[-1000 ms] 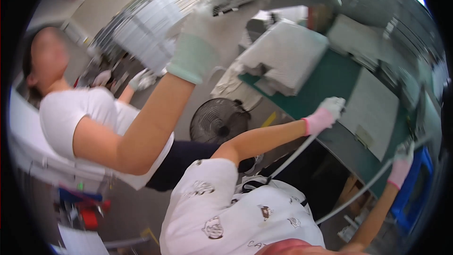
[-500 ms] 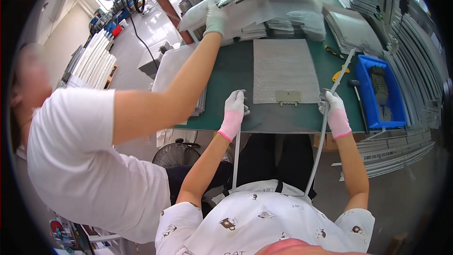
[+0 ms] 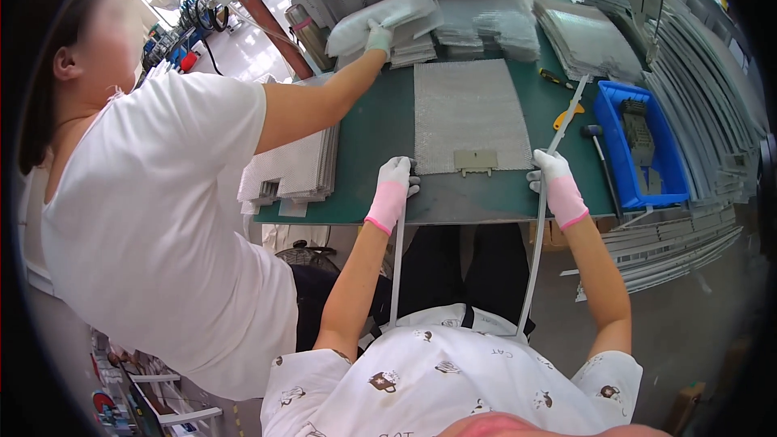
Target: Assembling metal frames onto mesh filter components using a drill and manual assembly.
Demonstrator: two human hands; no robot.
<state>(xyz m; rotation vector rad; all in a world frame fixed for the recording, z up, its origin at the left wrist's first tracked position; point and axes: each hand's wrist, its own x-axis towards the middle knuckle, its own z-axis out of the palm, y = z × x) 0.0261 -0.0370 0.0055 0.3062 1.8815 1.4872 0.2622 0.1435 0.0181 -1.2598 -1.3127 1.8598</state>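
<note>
Head view: the right hand point(image 3: 557, 186) has its grip pinched around a long white strip point(image 3: 558, 133) whose long axis runs from the person's lap up and away past the right edge of the mesh panel point(image 3: 469, 113) on the green tabletop point(image 3: 372, 129). The left hand point(image 3: 394, 182) pinches a second strip point(image 3: 396, 267) at the panel's near left corner, pointing down to the lap. Right of the panel, a blue tray point(image 3: 643, 146) holds a grey ridged part point(image 3: 638, 131).

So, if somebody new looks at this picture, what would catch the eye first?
Probably the grey mesh panel lying flat in the middle of the green table. At its near corners, the left hand and right hand, both in white-and-pink gloves, each hold a long pale strip. At left, a co-worker's gloved hand reaches a stack of panels.
</note>
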